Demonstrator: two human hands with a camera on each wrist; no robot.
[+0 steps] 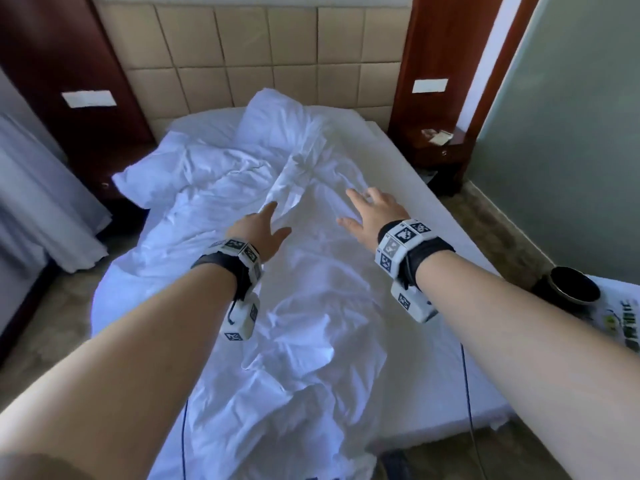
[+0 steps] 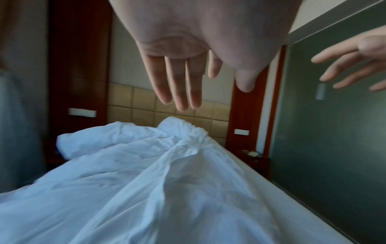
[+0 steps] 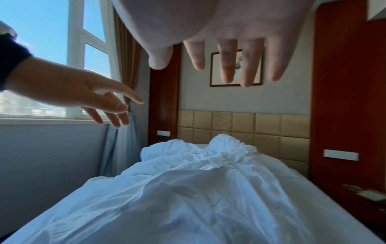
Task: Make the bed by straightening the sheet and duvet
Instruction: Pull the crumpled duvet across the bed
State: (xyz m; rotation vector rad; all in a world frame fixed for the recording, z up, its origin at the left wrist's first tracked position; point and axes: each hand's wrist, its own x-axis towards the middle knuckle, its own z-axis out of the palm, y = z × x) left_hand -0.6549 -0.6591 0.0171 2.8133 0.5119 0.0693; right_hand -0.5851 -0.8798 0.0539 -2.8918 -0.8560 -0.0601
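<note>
White duvet (image 1: 277, 306) lies bunched along the bed (image 1: 433, 209), ridge toward twelve o'clock. My left hand (image 1: 258, 230) and right hand (image 1: 375, 216) hover spread, holding nothing; next, I'd grip and spread it.

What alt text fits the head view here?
Two bare forearms reach out over an unmade bed, left hand and right hand open with fingers spread above a crumpled white duvet. A pillow leans on a tan padded headboard; the bare mattress shows at right.
</note>
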